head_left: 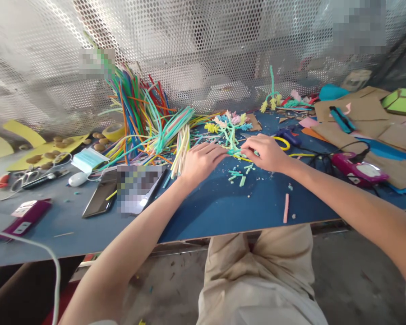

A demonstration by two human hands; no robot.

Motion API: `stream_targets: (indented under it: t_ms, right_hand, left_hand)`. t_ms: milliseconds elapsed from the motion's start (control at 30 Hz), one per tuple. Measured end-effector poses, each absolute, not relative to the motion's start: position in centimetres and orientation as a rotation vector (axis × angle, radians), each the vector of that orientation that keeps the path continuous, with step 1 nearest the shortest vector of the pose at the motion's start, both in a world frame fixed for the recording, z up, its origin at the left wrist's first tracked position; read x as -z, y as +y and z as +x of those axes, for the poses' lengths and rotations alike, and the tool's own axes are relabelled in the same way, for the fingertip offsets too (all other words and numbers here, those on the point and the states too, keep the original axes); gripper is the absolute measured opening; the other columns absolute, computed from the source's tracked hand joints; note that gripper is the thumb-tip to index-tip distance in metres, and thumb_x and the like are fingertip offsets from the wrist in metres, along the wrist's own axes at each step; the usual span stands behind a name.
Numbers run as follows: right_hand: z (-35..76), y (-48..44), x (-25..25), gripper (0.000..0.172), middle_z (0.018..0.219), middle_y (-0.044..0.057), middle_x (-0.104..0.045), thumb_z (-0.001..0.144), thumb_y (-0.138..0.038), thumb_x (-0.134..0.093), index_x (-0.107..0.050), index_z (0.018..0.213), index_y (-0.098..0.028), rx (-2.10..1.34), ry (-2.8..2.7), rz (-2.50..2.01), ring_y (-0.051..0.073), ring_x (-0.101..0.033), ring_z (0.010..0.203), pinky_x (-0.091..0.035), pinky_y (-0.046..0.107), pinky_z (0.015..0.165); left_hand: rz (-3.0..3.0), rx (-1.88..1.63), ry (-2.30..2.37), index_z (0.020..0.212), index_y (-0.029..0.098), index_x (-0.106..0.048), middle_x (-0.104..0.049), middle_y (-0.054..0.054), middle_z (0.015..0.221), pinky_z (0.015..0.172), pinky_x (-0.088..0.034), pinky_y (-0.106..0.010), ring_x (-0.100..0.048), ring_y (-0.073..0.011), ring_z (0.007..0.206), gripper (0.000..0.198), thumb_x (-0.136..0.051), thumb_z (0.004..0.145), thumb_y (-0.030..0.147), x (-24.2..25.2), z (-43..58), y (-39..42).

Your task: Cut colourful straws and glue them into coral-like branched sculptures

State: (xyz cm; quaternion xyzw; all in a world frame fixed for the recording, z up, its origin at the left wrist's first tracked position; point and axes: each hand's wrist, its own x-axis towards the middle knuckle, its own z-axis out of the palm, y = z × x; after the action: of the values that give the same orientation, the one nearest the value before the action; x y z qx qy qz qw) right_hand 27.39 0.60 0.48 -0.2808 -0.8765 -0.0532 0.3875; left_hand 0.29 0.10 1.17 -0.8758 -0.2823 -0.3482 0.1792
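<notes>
Hands first: my left hand [203, 160] and my right hand [265, 153] are both pinched shut on the teal stem [235, 152] of a pipe-cleaner flower sprig [228, 124]. It lies on the blue counter [206, 212] about midway along, with its heads pointing to the far edge.

I judge the sprig well along. Several pastel heads are already curled at its top, cut bits [238, 176] lie strewn just nearer me, and a loose pink piece [286, 207] sits close to the near edge. The lower stem seems to be the part in hand; how much of it is left I cannot tell.

My fingers cover the spot where they meet the stem, so whether they twist, bend or merely hold is hidden. A yellow loop [284, 142] just beyond my right hand may be a strand or a handle. The bundle of pipe cleaners [145, 113] toward the far left is a tangle, and another sprig [272, 97] at the far edge is too small to read.
</notes>
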Motion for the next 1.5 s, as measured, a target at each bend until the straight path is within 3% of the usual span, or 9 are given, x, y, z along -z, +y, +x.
stream_targets:
  t_ms: [133, 367, 600, 767, 967, 1067, 1267, 1367, 1500]
  right_hand:
    - [27.7, 0.9, -0.3, 0.029, 0.077, 0.001, -0.062, 0.110, -0.042, -0.047, -0.060, 0.092, -0.022, 0.086, -2.251, -0.688, 0.017, -0.053, 0.070, -0.041, 0.032, 0.072]
    - [30.0, 2.6, -1.5, 0.026, 0.089, 0.007, -0.071, 0.106, -0.039, -0.049, -0.063, 0.090, -0.023, 0.036, -2.320, -0.740, 0.023, -0.064, 0.085, -0.048, 0.037, 0.082]
    - [37.0, 5.9, -3.1, 0.026, 0.087, 0.010, -0.076, 0.100, -0.027, -0.048, -0.071, 0.091, -0.021, 0.183, -1.973, -1.373, 0.026, -0.069, 0.083, -0.050, 0.039, 0.081]
    - [39.7, 7.0, -2.4, 0.036, 0.074, 0.017, -0.072, 0.100, -0.029, -0.050, -0.066, 0.070, -0.017, 0.304, -1.865, -1.784, 0.028, -0.068, 0.075, -0.047, 0.040, 0.077]
    - [41.1, 7.4, -2.0, 0.026, 0.099, 0.018, -0.078, 0.092, -0.018, -0.052, -0.076, 0.102, -0.015, 0.270, -1.928, -1.823, 0.034, -0.072, 0.097, -0.051, 0.043, 0.089]
    - [41.7, 7.5, -2.1, 0.030, 0.105, 0.019, -0.078, 0.090, -0.015, -0.052, -0.079, 0.102, -0.016, 0.265, -1.977, -1.816, 0.036, -0.072, 0.105, -0.052, 0.046, 0.096]
    - [41.5, 7.2, -2.0, 0.035, 0.086, 0.018, -0.078, 0.093, -0.046, -0.062, -0.082, 0.089, -0.017, 0.254, -1.970, -2.056, 0.036, -0.072, 0.092, -0.052, 0.047, 0.085]
    - [40.5, 6.9, -2.2, 0.031, 0.087, 0.013, -0.079, 0.091, -0.047, -0.067, -0.081, 0.090, -0.019, 0.108, -2.130, -1.963, 0.029, -0.071, 0.084, -0.050, 0.039, 0.078]
    - [38.1, 6.3, -2.2, 0.026, 0.091, 0.008, -0.078, 0.092, -0.042, -0.065, -0.079, 0.095, -0.020, -0.044, -2.376, -1.444, 0.021, -0.067, 0.077, -0.048, 0.033, 0.071]
  left_hand:
    - [-2.475, 1.018, -0.794, 0.108, 0.020, -0.074, -0.080, -0.004, 0.103, 0.082, -0.055, -0.026, -0.075, -0.0151, 0.092, 0.019, -0.061, 0.106, 0.033, -1.2, 0.6, -0.2]
    - [-2.449, 1.014, -0.786, 0.107, 0.021, -0.073, -0.080, -0.004, 0.105, 0.083, -0.054, -0.025, -0.075, -0.0144, 0.094, 0.019, -0.058, 0.108, 0.031, -1.6, 0.5, -0.5]
    - [-2.407, 0.910, -0.763, 0.108, 0.025, -0.078, -0.081, -0.003, 0.104, 0.076, -0.051, -0.029, -0.071, -0.0155, 0.086, 0.020, -0.060, 0.106, 0.034, -1.6, 0.5, -0.5]
    - [-2.396, 0.868, -0.775, 0.106, 0.025, -0.078, -0.081, -0.002, 0.103, 0.073, -0.049, -0.030, -0.070, -0.0161, 0.084, 0.022, -0.058, 0.107, 0.035, -1.4, 0.6, -0.3]
    - [-2.442, 0.890, -0.795, 0.106, 0.025, -0.078, -0.081, -0.003, 0.103, 0.073, -0.050, -0.029, -0.074, -0.0162, 0.089, 0.022, -0.058, 0.107, 0.034, -1.3, 0.7, -0.1]
    - [-2.424, 0.878, -0.767, 0.105, 0.026, -0.078, -0.081, -0.002, 0.100, 0.070, -0.049, -0.028, -0.075, -0.0154, 0.088, 0.021, -0.059, 0.107, 0.034, -0.9, 0.9, 0.2]
    - [-2.362, 0.823, -0.713, 0.103, 0.027, -0.076, -0.081, -0.001, 0.100, 0.068, -0.049, -0.029, -0.074, -0.0157, 0.086, 0.019, -0.058, 0.107, 0.033, -0.5, 0.9, 0.7]
    - [-2.348, 0.821, -0.719, 0.104, 0.027, -0.076, -0.081, -0.002, 0.102, 0.069, -0.049, -0.029, -0.075, -0.0162, 0.087, 0.019, -0.059, 0.107, 0.033, -0.3, 0.9, 0.8]
    - [-2.356, 0.818, -0.707, 0.105, 0.025, -0.076, -0.081, -0.002, 0.102, 0.071, -0.050, -0.029, -0.076, -0.0164, 0.090, 0.017, -0.060, 0.106, 0.031, -0.4, 0.9, 0.5]
